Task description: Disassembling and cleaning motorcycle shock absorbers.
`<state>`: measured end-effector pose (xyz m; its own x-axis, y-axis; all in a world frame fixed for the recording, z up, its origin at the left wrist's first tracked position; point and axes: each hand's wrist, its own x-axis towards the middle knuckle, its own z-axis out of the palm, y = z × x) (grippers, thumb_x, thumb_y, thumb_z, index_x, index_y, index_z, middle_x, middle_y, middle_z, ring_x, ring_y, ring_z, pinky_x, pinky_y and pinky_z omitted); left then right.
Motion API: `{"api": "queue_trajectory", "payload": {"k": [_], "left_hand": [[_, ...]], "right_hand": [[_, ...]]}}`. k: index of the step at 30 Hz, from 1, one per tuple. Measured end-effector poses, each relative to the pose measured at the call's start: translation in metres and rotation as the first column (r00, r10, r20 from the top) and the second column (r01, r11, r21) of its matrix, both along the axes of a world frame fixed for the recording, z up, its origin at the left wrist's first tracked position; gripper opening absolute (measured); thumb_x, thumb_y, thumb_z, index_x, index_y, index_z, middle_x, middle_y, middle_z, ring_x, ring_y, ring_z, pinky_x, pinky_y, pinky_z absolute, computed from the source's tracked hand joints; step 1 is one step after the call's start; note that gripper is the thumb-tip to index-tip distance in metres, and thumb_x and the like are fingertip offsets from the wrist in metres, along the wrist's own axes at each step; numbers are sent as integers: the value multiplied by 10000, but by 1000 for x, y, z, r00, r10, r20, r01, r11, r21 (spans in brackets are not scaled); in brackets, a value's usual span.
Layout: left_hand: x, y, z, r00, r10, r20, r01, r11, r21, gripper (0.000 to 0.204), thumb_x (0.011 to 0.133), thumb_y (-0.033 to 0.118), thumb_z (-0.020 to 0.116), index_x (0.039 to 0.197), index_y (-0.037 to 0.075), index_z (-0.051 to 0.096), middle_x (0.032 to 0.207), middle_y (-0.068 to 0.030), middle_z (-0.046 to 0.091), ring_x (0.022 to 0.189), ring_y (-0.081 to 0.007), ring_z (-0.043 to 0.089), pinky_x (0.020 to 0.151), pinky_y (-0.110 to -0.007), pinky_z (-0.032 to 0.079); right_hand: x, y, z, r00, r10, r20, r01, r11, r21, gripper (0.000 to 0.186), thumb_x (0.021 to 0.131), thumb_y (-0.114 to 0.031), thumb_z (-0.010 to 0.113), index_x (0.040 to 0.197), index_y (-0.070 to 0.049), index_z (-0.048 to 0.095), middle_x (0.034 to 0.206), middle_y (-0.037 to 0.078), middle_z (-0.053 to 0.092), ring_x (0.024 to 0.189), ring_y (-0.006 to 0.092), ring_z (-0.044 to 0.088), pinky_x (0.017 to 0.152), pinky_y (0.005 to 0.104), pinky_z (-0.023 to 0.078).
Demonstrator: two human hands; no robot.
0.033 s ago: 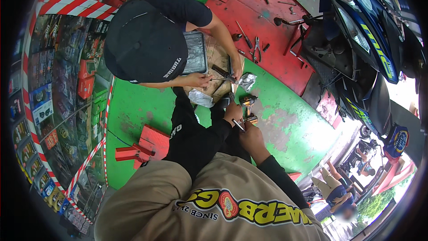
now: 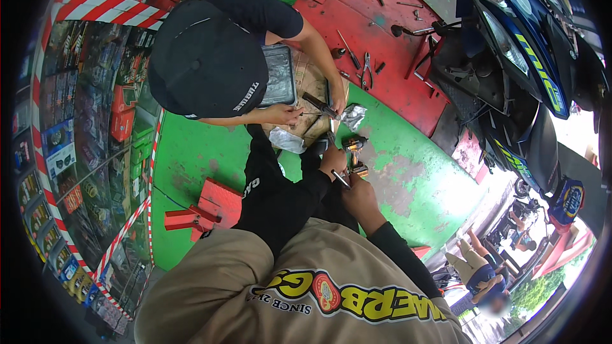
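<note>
My left hand (image 2: 332,162) is closed round a dark metal part (image 2: 330,139), whose upper end sticks out past the fingers; its kind I cannot make out. Close by on the right, my right hand (image 2: 361,199) grips a short silver metal rod (image 2: 342,180) that slants toward the left hand. Whether the rod touches the left hand I cannot tell. A yellow-and-black cordless driver (image 2: 355,145) stands on the green floor just beyond my hands. Opposite me, a person in a black cap (image 2: 201,57) holds a dark metal piece (image 2: 320,106) and a thin tool over a cardboard sheet (image 2: 309,76).
A grey metal tray (image 2: 278,76) and crumpled foil (image 2: 354,116) lie near the cardboard. Pliers (image 2: 367,71) and several tools rest on a red platform (image 2: 395,44), with a blue motorcycle (image 2: 523,44) at right. A red stand (image 2: 220,200) sits left; glass display shelves (image 2: 83,121) line the far left.
</note>
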<state>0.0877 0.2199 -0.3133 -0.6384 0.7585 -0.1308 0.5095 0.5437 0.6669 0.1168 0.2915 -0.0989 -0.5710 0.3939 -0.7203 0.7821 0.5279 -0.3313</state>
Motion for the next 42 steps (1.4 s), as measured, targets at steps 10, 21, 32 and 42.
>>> {"api": "queue_trajectory", "payload": {"k": [10, 21, 32, 42], "left_hand": [[-8, 0, 17, 982, -11, 186, 32, 994, -107, 207, 785, 161, 593, 684, -5, 664, 714, -220, 637, 713, -403, 649, 640, -520, 506], [-35, 8, 23, 422, 549, 721, -413, 825, -386, 208, 856, 165, 572, 779, -12, 648, 713, -188, 663, 652, -354, 669, 606, -475, 536], [-31, 8, -12, 751, 291, 593, -266, 955, -132, 239, 867, 179, 543, 780, -23, 637, 648, -161, 641, 593, -341, 655, 568, -462, 525], [-44, 29, 60, 848, 6, 530, 44, 996, -82, 215, 835, 134, 572, 874, -6, 730, 822, -210, 709, 792, -348, 685, 693, -491, 526]], "right_hand": [[2, -1, 1, 998, -25, 58, 25, 1000, -5, 260, 902, -241, 572, 959, 6, 627, 878, 315, 651, 884, 497, 635, 749, 563, 493], [-9, 1, -7, 998, 42, -46, -42, 999, 0, 263, 929, -245, 553, 938, 11, 614, 858, 303, 656, 862, 481, 644, 749, 563, 496], [-20, 9, 6, 994, 93, -62, -92, 996, 13, 239, 897, -205, 554, 942, 26, 595, 860, 292, 664, 864, 473, 651, 779, 558, 505], [10, 17, -3, 1000, -10, -20, 11, 999, 37, 247, 888, -208, 581, 1022, -6, 626, 880, 309, 662, 878, 492, 644, 762, 568, 503]]}}
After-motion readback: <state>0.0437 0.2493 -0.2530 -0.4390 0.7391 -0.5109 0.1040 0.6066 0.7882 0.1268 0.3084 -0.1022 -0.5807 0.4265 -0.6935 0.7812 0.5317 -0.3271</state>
